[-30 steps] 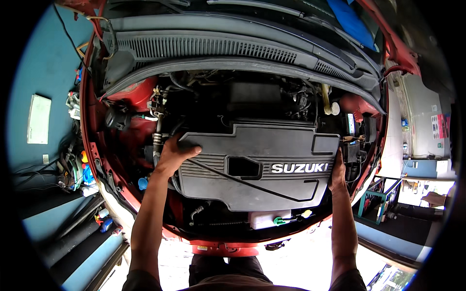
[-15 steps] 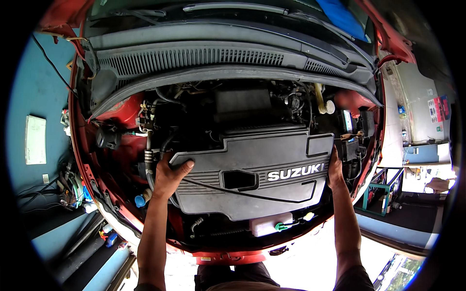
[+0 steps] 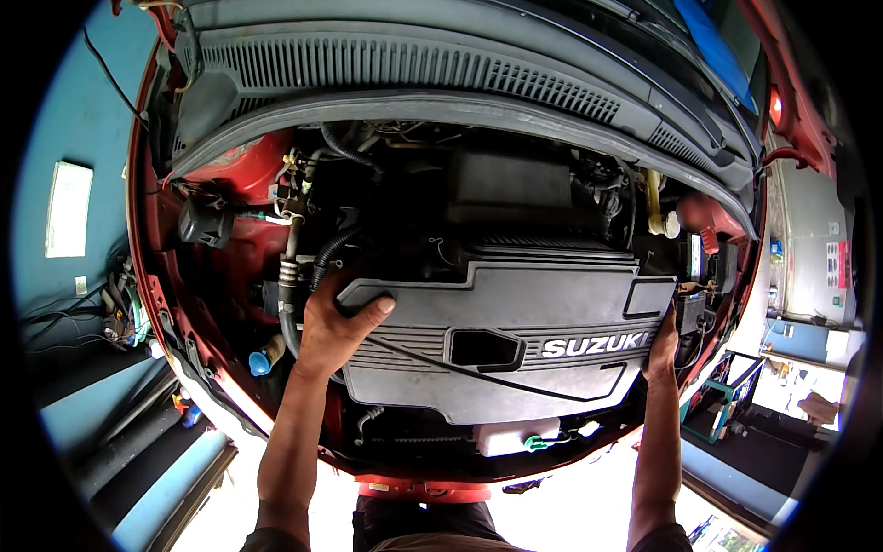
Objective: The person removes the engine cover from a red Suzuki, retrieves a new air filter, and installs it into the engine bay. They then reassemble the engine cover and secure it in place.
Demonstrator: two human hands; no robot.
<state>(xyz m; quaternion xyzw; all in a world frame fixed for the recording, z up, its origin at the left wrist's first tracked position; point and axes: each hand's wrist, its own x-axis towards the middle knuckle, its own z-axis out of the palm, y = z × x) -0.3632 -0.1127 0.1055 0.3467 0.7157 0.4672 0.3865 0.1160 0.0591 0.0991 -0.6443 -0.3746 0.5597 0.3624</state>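
A broad grey plastic engine cover (image 3: 497,317), with raised ribs and a dark six-sided opening, lies over the front of the engine bay. My left hand (image 3: 342,322) grips its left end, thumb on top and the fingers out of sight beneath the edge. At the opposite end, my right hand (image 3: 661,348) is closed around the right edge, its fingers partly hidden. Behind the cover sits a black box-shaped engine part (image 3: 509,189). Whether the cover touches the engine underneath cannot be seen.
A white reservoir (image 3: 515,437) with a green cap lies below the cover's front edge. A blue cap (image 3: 260,362) stands at the left. The slotted cowl panel (image 3: 414,69) spans the back. Ribbed black hose (image 3: 333,253) runs close to my left hand.
The view has shifted and tilted, so the engine bay appears further right and turned slightly. Both hands keep their hold on the engine cover, which stays in nearly the same place over the bay.
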